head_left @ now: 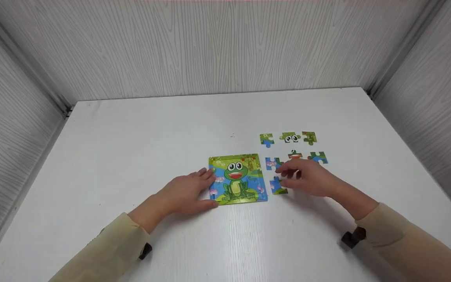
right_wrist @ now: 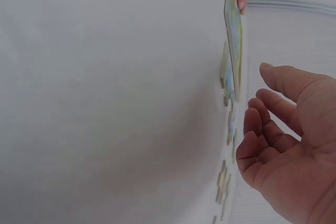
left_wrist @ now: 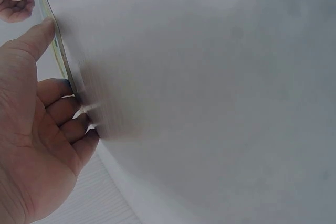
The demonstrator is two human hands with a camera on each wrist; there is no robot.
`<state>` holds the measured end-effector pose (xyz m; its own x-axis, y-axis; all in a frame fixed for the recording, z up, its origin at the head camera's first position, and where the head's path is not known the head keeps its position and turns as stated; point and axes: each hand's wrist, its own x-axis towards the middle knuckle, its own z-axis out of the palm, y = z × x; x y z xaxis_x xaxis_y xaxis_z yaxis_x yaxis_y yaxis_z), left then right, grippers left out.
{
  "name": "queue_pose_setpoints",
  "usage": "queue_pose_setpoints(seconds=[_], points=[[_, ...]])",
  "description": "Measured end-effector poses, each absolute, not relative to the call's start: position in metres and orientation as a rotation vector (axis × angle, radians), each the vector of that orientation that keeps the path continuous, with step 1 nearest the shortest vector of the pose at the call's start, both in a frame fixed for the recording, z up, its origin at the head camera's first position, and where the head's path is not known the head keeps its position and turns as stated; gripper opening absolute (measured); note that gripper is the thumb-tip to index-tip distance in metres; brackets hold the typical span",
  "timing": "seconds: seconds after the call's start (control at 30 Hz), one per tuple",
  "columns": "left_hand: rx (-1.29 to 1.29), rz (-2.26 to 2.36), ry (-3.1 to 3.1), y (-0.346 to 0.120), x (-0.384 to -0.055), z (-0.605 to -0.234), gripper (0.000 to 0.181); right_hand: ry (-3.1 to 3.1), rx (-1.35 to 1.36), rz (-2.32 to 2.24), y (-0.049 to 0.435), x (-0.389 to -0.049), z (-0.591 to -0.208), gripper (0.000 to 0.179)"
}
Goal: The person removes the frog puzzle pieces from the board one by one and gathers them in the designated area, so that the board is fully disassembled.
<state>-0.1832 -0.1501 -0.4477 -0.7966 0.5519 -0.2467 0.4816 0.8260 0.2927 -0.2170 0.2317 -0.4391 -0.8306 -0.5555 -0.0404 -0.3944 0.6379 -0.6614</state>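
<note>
A square frog puzzle board [head_left: 236,178] lies flat on the white table, its green frog printed on green and blue. Along its left side my left hand [head_left: 188,192] rests, thumb at the near corner and fingertips on the upper left edge. To the right of the board, my right hand [head_left: 307,178] hovers over loose pieces with fingers loosely bent and nothing between them. Its fingertips are close to a blue piece with pink flowers [head_left: 272,163] and a blue-green piece [head_left: 277,186]. The red-mouth piece [head_left: 294,155] is partly hidden behind this hand.
Farther back lie a green-blue piece [head_left: 266,139], an eyes piece [head_left: 290,138] and a green piece [head_left: 309,137] in a row. Another blue-green piece [head_left: 319,157] sits beyond my right hand. Pale wood-grain panels [head_left: 217,47] enclose the table's back and sides.
</note>
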Motion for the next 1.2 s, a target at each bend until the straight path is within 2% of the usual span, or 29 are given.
queue_pose_setpoints(seconds=[0.27,0.53,0.83,1.2], points=[[0.784,0.287,2.693,-0.148,-0.185,-0.45,0.087,2.585,-0.938,-0.96,0.186,-0.22,-0.424,0.031],[0.788,0.295,2.689,-0.146,-0.185,-0.449,0.086,2.497,-0.972,-0.903,0.151,-0.226,-0.43,0.033],[0.787,0.292,2.698,-0.147,-0.183,-0.45,0.085,2.468,-0.971,-0.807,0.143,-0.226,-0.445,0.036],[0.799,0.301,2.704,-0.15,-0.183,-0.451,0.084,2.462,-0.958,-0.691,0.137,-0.225,-0.44,0.039]])
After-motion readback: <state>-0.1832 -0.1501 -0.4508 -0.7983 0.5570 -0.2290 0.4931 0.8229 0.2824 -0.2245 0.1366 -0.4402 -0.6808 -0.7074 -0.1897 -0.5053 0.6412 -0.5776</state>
